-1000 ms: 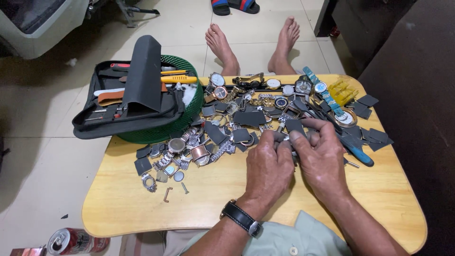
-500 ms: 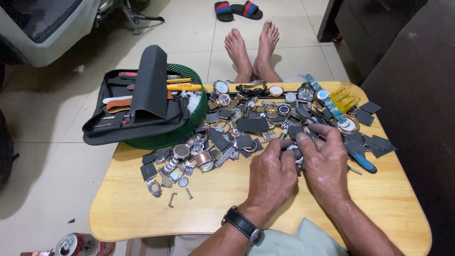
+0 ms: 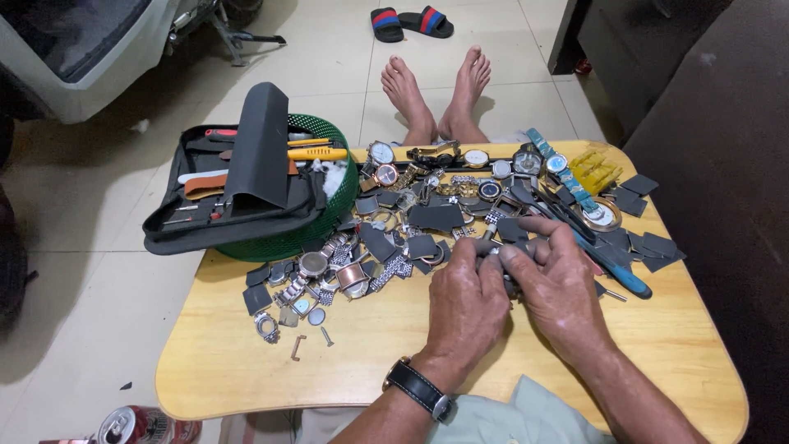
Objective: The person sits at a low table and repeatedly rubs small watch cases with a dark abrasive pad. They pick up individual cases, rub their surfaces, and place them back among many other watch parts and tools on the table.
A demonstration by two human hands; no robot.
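A small grey metal piece [image 3: 491,247], probably a watch part, is pinched between the fingertips of both hands, just above the table [image 3: 246,370] and near its middle. The grip of the left hand [image 3: 468,300] is pressed together on the near end of the piece; the fingers of the right hand [image 3: 559,284] are curled and closed around the other end. A black wristwatch [image 3: 419,389] is worn on the left wrist.

The piece is judged to be light, stiff and rather slippery, and easily dropped among the other parts. It is best taken by its edges with the fingertips, not by any glass face.

Just beyond the hands, a scatter of watches, cases and dark straps [image 3: 436,218] is spread over the table. A blue-handled tool [image 3: 616,271] lies just right of the right hand. Further left, an open black tool pouch [image 3: 238,197] rests on a green basket [image 3: 329,222].

Most of the held piece is hidden by the fingers, so its exact shape cannot be told. Bare feet [image 3: 436,90] are seen past the far edge of the table, and a drink can [image 3: 131,426] is cut off at the bottom edge.
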